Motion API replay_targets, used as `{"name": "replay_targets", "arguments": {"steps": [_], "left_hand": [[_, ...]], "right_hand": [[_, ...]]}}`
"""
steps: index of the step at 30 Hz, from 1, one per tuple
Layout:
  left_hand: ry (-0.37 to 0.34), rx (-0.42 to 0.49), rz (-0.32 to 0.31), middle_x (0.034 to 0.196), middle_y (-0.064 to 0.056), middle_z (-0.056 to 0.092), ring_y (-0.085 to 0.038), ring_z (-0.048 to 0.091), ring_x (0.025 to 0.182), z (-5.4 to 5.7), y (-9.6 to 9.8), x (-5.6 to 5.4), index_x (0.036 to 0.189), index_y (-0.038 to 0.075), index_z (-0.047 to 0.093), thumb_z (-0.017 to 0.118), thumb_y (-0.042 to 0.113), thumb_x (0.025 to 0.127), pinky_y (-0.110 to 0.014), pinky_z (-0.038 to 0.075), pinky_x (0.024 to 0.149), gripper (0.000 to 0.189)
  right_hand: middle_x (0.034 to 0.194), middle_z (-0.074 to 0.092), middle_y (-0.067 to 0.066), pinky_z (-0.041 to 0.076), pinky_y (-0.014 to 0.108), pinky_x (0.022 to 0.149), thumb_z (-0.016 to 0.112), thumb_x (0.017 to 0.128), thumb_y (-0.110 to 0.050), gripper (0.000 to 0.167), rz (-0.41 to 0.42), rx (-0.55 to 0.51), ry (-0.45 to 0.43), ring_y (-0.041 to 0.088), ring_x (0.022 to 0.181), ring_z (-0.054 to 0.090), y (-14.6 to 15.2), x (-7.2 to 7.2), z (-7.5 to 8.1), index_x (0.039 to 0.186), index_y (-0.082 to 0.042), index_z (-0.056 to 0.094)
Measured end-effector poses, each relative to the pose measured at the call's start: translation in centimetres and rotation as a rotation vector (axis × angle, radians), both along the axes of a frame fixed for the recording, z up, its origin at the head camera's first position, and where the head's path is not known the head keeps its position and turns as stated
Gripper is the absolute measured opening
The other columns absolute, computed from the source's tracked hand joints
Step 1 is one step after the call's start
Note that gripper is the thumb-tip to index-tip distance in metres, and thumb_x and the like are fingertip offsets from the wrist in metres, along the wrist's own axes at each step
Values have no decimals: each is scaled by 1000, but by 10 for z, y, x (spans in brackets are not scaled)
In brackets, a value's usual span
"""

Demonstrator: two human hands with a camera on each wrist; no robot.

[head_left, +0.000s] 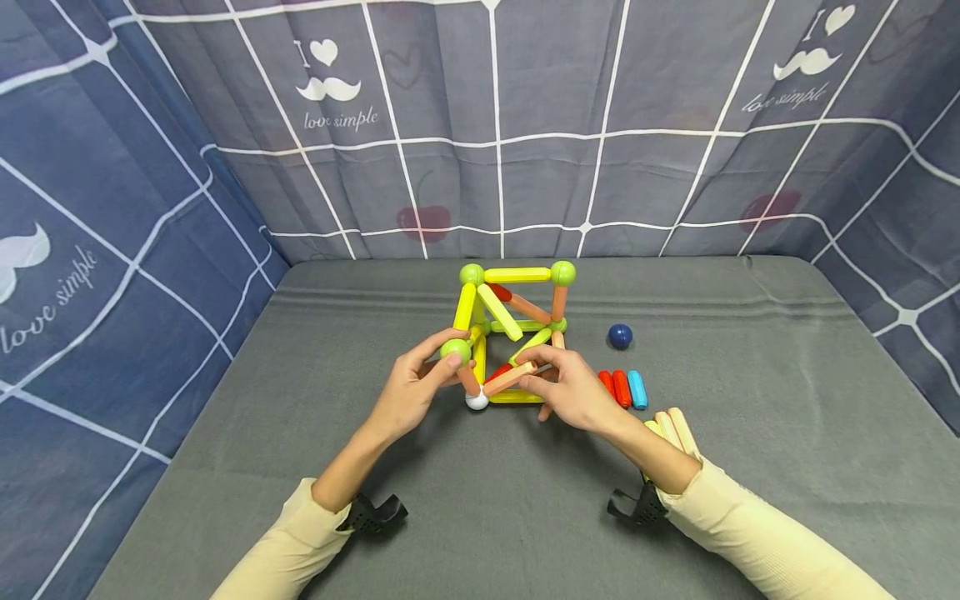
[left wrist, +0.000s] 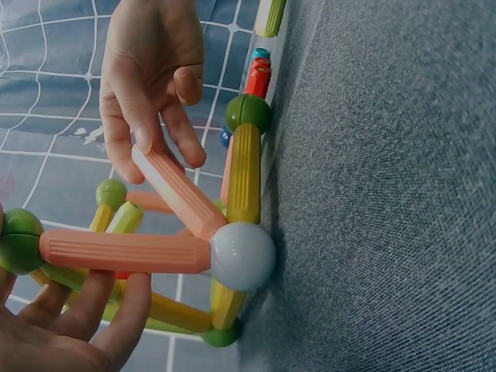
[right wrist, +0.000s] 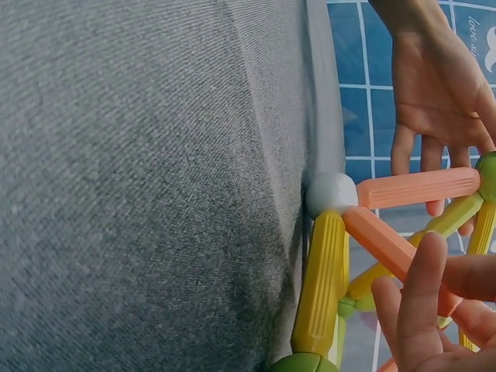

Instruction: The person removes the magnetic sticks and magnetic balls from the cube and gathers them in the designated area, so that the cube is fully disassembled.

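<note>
A frame of magnetic rods and balls stands on the grey cloth, with a yellow rod (head_left: pixel 517 274) along its top back. My left hand (head_left: pixel 411 387) grips the green ball (head_left: pixel 455 351) at the near upper left corner, its other fingers behind the upright orange rod (left wrist: pixel 128 251). That rod runs down to a white ball (head_left: pixel 477 401) on the cloth. Between thumb and fingers, my right hand (head_left: pixel 573 387) pinches the free end of a slanting orange rod (left wrist: pixel 178 190), whose other end touches the white ball. A pale green rod (head_left: pixel 500 312) slants down from the far left upper ball.
Right of the frame lies a dark blue ball (head_left: pixel 620 337). Closer in are red rods (head_left: pixel 621 387) and a light blue rod (head_left: pixel 637 389), side by side. Several pale yellow and orange rods (head_left: pixel 675 429) lie partly under my right forearm. Patterned curtains (head_left: pixel 540 183) enclose the back and sides.
</note>
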State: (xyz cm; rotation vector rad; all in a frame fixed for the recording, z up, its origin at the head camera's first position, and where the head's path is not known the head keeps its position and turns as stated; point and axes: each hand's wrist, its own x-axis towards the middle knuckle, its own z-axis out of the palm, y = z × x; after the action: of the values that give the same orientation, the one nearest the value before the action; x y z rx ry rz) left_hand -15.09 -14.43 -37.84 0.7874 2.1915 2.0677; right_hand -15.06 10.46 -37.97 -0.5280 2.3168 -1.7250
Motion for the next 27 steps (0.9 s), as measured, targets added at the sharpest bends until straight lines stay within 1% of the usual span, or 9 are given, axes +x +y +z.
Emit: {"name": "replay_targets", "arguments": {"steps": [3, 8, 10, 13, 15, 18, 21, 25, 27], "left_hand": [[0, -3, 3, 116, -22, 61, -40, 62, 106, 0, 0, 0, 137, -8, 49, 53, 7, 103, -40, 54, 87, 37], [8, -12, -2, 112, -27, 61, -44, 62, 105, 0, -1, 0, 138, -7, 48, 52, 8, 103, -40, 54, 87, 38], [14, -18, -1, 112, -27, 61, -45, 61, 105, 0, -1, 0, 138, -6, 49, 52, 8, 103, -40, 54, 87, 37], [19, -19, -1, 112, -27, 62, -47, 61, 105, 0, -1, 0, 137, -5, 50, 53, 8, 103, -40, 54, 87, 36], [19, -25, 4, 109, -25, 63, -45, 62, 105, 0, -1, 0, 137, -5, 50, 53, 8, 103, -40, 54, 86, 36], [19, -23, 3, 106, -25, 64, -44, 62, 104, 0, -1, 0, 136, -6, 50, 53, 7, 103, -40, 54, 86, 36], [18, -22, 1, 106, -27, 63, -43, 63, 104, 0, -1, 0, 137, -6, 50, 53, 7, 103, -40, 54, 86, 37], [16, -19, 0, 105, -31, 61, -45, 62, 102, 0, -1, 0, 137, -5, 50, 53, 7, 103, -40, 54, 86, 36], [14, -16, -1, 104, -31, 61, -46, 62, 101, 0, -1, 0, 136, -5, 50, 53, 7, 103, -40, 54, 86, 36]], "right_hand": [[100, 55, 19, 55, 50, 56, 63, 94, 3, 26, -1, -40, -20, 28, 56, 63, 1, 0, -2, 119, 9, 59], [101, 53, 20, 56, 49, 61, 61, 95, 5, 25, -17, -72, -53, 42, 73, 66, 3, 2, -4, 119, 11, 58], [101, 52, 20, 56, 49, 62, 60, 95, 6, 24, -25, -77, -62, 45, 80, 65, 4, 4, -5, 119, 10, 59], [99, 51, 20, 56, 49, 62, 60, 95, 6, 22, -36, -78, -66, 45, 84, 65, 4, 5, -6, 117, 8, 60], [98, 51, 19, 56, 49, 62, 61, 94, 7, 21, -44, -73, -63, 45, 85, 66, 5, 6, -7, 115, 7, 61], [98, 52, 19, 56, 48, 61, 62, 93, 7, 20, -69, -67, -56, 43, 83, 67, 7, 7, -9, 113, 5, 62], [100, 53, 21, 57, 46, 60, 62, 93, 7, 21, -94, -80, -42, 43, 82, 67, 10, 8, -8, 114, 7, 61], [102, 55, 24, 58, 42, 61, 60, 95, 5, 24, -97, -128, -39, 44, 89, 66, 16, 9, -6, 118, 11, 57], [104, 55, 24, 58, 40, 62, 59, 97, 3, 25, -95, -149, -48, 42, 92, 65, 19, 11, -5, 120, 11, 56]]}}
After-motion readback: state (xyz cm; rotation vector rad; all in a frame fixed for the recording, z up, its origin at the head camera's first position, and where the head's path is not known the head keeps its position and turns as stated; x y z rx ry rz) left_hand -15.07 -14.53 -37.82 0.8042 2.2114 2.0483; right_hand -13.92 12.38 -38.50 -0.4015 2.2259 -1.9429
